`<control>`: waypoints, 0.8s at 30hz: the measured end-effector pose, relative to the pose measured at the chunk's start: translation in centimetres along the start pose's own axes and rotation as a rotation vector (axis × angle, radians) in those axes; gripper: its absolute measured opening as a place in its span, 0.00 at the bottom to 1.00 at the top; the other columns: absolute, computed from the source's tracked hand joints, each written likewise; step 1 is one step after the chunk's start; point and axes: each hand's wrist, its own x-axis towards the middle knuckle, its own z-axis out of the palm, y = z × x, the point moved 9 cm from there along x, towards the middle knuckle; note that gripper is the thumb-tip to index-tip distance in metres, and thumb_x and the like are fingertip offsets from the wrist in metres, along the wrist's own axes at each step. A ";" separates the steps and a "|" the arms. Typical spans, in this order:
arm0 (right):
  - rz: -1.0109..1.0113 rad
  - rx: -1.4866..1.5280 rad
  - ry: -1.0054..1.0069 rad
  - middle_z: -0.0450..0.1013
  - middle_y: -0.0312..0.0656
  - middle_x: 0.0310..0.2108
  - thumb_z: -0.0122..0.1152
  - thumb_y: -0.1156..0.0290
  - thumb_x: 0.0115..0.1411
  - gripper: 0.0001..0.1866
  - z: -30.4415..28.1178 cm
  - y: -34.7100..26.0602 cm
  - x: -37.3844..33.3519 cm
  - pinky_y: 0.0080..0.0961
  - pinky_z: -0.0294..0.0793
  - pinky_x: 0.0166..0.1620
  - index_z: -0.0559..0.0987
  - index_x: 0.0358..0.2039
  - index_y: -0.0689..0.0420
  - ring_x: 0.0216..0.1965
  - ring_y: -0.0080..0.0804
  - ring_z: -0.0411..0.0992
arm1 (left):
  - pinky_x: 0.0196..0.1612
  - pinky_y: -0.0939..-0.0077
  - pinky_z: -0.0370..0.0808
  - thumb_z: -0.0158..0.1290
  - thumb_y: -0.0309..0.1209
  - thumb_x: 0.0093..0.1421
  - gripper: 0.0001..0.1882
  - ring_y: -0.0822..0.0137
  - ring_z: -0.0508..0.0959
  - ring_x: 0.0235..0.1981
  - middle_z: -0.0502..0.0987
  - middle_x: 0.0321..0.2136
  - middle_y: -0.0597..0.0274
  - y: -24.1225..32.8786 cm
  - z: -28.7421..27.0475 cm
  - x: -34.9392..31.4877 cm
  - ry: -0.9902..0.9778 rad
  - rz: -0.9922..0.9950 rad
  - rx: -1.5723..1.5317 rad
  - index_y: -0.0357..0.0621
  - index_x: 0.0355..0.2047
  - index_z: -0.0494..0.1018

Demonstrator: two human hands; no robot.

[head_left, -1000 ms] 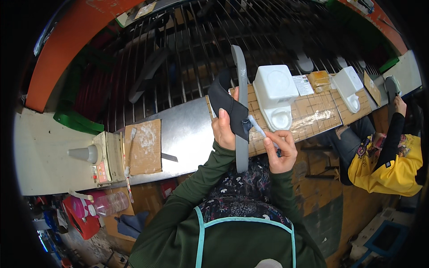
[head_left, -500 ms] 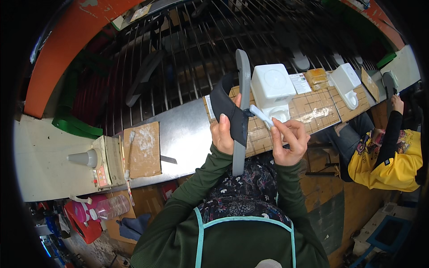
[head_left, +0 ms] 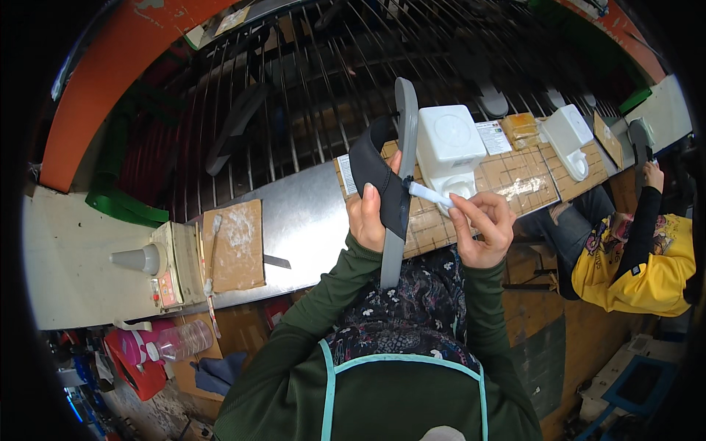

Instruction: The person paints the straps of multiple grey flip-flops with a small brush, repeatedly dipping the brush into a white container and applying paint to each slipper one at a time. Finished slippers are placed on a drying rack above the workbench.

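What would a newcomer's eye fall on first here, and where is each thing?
Probably the grey-and-black sandal at the centre, gripped on edge by the left hand, with a slim white tool in the right hand held up to its strap. Next, the boxy white container just right of it, then the co-worker's bright yellow top at far right.

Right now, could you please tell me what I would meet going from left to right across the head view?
Grey cone, smeared cardboard sheet, sandal, pale tool, right hand, rightmost white container, co-worker's hand.
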 end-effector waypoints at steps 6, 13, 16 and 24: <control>0.008 0.023 -0.021 0.70 0.31 0.30 0.71 0.71 0.45 0.14 0.1 0.2 -0.2 0.24 0.53 0.39 0.85 0.36 0.49 0.24 0.21 0.65 | 0.49 0.75 0.67 0.21 0.41 0.66 0.33 0.64 0.73 0.43 0.74 0.46 0.48 0.0 0.0 0.2 0.029 -0.007 -0.004 0.27 0.57 0.63; -0.011 0.017 -0.043 0.70 0.32 0.30 0.71 0.71 0.45 0.14 0.3 -0.1 -0.5 0.24 0.53 0.39 0.85 0.36 0.49 0.24 0.21 0.65 | 0.37 0.77 0.69 0.21 0.40 0.66 0.32 0.67 0.74 0.31 0.78 0.30 0.54 0.4 -0.4 0.7 0.062 0.008 0.069 0.28 0.55 0.65; -0.015 0.022 -0.045 0.70 0.32 0.30 0.71 0.71 0.45 0.14 0.4 -0.2 -0.6 0.24 0.53 0.39 0.85 0.36 0.49 0.24 0.21 0.65 | 0.37 0.77 0.69 0.21 0.40 0.66 0.32 0.67 0.74 0.31 0.78 0.31 0.53 0.3 -0.5 1.0 0.083 0.015 0.024 0.29 0.55 0.66; -0.030 0.032 -0.070 0.71 0.33 0.30 0.71 0.71 0.45 0.14 0.3 -0.5 -0.7 0.25 0.52 0.39 0.85 0.36 0.50 0.24 0.22 0.63 | 0.42 0.78 0.70 0.21 0.40 0.66 0.32 0.68 0.76 0.36 0.78 0.40 0.51 0.1 -0.5 1.7 0.094 0.014 0.039 0.31 0.54 0.68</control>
